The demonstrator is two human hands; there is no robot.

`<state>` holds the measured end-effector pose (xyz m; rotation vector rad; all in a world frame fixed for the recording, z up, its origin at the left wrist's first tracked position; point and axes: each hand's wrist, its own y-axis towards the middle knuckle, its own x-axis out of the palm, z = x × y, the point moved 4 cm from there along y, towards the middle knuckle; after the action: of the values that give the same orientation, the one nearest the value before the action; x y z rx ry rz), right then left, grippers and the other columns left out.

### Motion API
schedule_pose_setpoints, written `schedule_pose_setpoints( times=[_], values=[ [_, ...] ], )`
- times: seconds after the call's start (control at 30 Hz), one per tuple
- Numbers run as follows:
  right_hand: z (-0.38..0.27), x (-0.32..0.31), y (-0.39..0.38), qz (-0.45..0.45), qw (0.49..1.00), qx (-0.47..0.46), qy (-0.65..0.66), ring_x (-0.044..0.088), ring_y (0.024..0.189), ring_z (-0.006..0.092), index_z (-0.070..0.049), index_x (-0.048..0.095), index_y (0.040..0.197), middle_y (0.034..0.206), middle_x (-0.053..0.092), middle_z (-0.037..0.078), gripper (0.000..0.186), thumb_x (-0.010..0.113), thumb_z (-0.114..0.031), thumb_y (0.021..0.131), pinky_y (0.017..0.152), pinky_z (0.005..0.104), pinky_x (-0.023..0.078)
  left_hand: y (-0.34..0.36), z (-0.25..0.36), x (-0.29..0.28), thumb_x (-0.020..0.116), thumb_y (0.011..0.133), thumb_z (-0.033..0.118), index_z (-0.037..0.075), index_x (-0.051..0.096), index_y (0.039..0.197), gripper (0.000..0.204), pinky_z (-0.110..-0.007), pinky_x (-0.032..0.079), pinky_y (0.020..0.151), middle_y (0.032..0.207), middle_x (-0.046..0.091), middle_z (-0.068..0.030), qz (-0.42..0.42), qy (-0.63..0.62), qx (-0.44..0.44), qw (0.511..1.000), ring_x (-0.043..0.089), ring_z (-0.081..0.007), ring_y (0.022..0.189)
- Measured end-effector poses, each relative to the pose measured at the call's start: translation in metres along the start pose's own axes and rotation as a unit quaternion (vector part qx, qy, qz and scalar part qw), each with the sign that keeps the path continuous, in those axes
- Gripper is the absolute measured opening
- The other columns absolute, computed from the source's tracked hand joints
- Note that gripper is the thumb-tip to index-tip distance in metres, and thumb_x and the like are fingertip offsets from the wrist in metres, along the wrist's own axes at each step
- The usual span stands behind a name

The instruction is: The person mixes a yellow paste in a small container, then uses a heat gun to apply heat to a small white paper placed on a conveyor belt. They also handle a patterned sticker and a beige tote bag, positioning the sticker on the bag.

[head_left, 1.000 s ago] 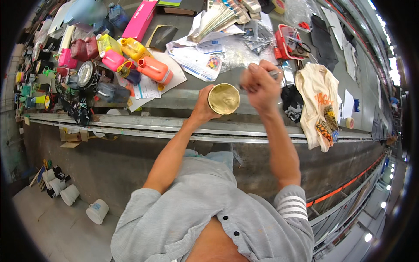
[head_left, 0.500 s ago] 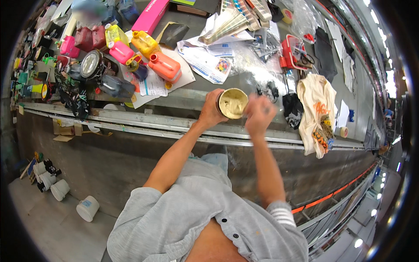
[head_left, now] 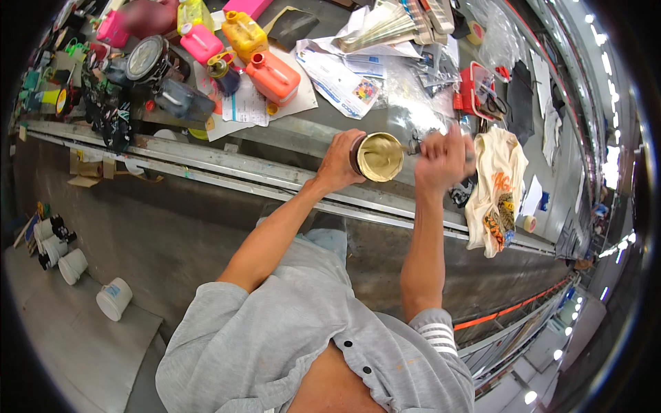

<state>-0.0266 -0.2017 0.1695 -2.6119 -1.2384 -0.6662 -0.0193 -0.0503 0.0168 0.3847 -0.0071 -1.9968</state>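
Observation:
Near the edge of the work table (head_left: 303,120), my left hand (head_left: 336,162) grips a round tub (head_left: 380,164) of thick khaki-yellow paste from its left side. My right hand (head_left: 444,157), smeared by motion, is closed on a thin stirring tool (head_left: 412,147) just right of the tub; the tool's far end seems to reach into the paste. A cream printed cloth (head_left: 494,186) lies to the right beside a dark crumpled cloth (head_left: 460,196). Papers (head_left: 337,79) lie beyond the tub.
Coloured jugs (head_left: 275,79), dark containers (head_left: 180,100) and a round lidded container (head_left: 144,60) crowd the left. A red basket (head_left: 474,89) with scissors (head_left: 494,104) stands back right. A metal rail (head_left: 227,165) runs along the near edge; white buckets (head_left: 114,299) stand on the floor at lower left.
My right hand has swung down toward the tub and then out to the right, the tool with it. The paste's surface has changed shape. The view has shifted slightly, with my left hand still gripping the tub.

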Motion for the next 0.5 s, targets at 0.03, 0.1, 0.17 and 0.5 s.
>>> schedule_pose_setpoints(
  times=[0.03, 0.1, 0.17, 0.5],
  values=[
    [0.006, -0.017, -0.017, -0.025, 0.985, -0.092, -0.14, 0.04, 0.045, 0.0104, -0.009, 0.044, 0.064, 0.051, 0.04, 0.001, 0.028, 0.05, -0.005, 0.09, 0.045, 0.0248, 0.032, -0.001, -0.001, 0.003, 0.088, 0.043, 0.008, 0.006, 0.042, 0.128, 0.096, -0.044, 0.039, 0.1, 0.124, 0.048, -0.0133, 0.0, -0.002, -0.004, 1.0, 0.043, -0.0368, 0.117],
    [0.032, -0.027, -0.067, -0.039, 0.907, -0.155, -0.39, 0.041, 0.044, 0.0112, -0.007, 0.044, 0.065, 0.05, 0.038, 0.001, 0.025, 0.051, -0.004, 0.089, 0.044, 0.0255, 0.034, -0.002, -0.007, 0.002, 0.088, 0.043, 0.008, 0.006, 0.041, 0.128, 0.097, -0.044, 0.038, 0.1, 0.124, 0.048, -0.0134, 0.021, 0.002, 0.009, 1.0, 0.043, -0.0366, 0.117],
    [0.023, 0.004, -0.04, -0.073, 0.846, -0.278, -0.449, 0.04, 0.042, 0.011, -0.006, 0.044, 0.064, 0.047, 0.037, 0.0, 0.026, 0.051, -0.003, 0.089, 0.043, 0.0265, 0.035, -0.008, -0.004, 0.003, 0.089, 0.043, 0.009, 0.007, 0.041, 0.128, 0.097, -0.044, 0.038, 0.1, 0.124, 0.048, -0.0135, 0.027, 0.01, 0.03, 0.999, 0.043, -0.0368, 0.118],
    [-0.001, 0.027, -0.022, 0.043, 0.991, -0.008, -0.123, 0.038, 0.045, 0.0108, 0.0, 0.052, 0.077, 0.055, 0.043, 0.001, 0.013, 0.054, -0.002, 0.09, 0.043, 0.0253, 0.031, -0.016, -0.005, 0.009, 0.09, 0.044, 0.012, 0.006, 0.041, 0.127, 0.097, -0.044, 0.038, 0.1, 0.124, 0.048, -0.0152, 0.053, 0.001, 0.011, 0.999, 0.044, -0.0374, 0.117]
  ],
)
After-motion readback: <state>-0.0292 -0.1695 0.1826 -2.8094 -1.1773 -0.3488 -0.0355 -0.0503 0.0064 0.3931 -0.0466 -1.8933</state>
